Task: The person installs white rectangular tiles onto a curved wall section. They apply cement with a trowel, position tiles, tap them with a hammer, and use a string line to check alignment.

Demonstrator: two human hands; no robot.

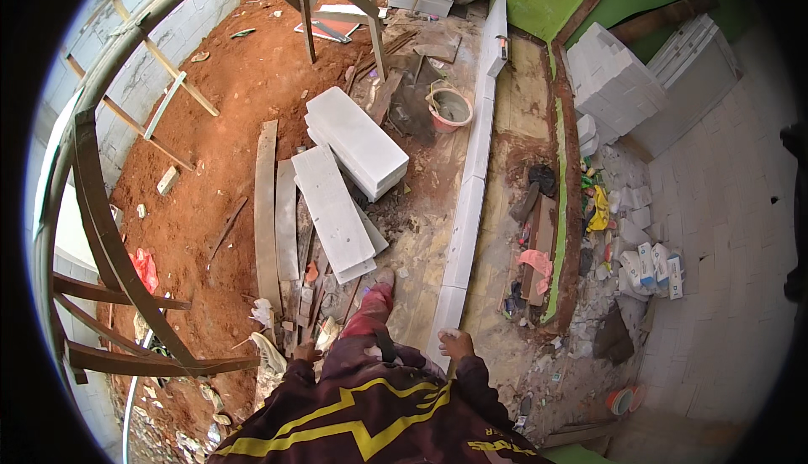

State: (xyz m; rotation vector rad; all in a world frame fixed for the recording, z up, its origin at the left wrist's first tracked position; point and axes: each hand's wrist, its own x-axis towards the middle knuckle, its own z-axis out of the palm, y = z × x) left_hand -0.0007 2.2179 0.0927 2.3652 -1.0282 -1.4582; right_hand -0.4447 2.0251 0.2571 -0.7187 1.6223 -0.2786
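At the near end of a row (468, 218) of white blocks laid end to end on the floor (418, 245), the right hand (456, 344) is against the nearest block (447, 312), its fingers bent over the right edge. Whether that grip pinches the block or just rests on it, I cannot tell. The left hand (307, 352) hangs low beside the body, over scrap, well apart from the row; its grip is partly hidden, so I cannot tell if it is open or closed.

Judging by the pose, this is a moment for checking or steadying that end block. Done well, it calls for flat, even pressure: pushing on one edge could tip the block or turn it out of line. Sighting along the row to its far end, where a small dark-and-orange thing (503, 47) sits, should show any kink. The joints should meet squarely, tops flush. Bringing the left hand across to the opposite face would likely give better control than one hand alone.

Footing matters too: the boot (381, 288) stands close to loose boards (286, 220), so weight is best kept off them. The bucket (443, 122) and spare blocks (358, 140) lie farther ahead, left of the row.
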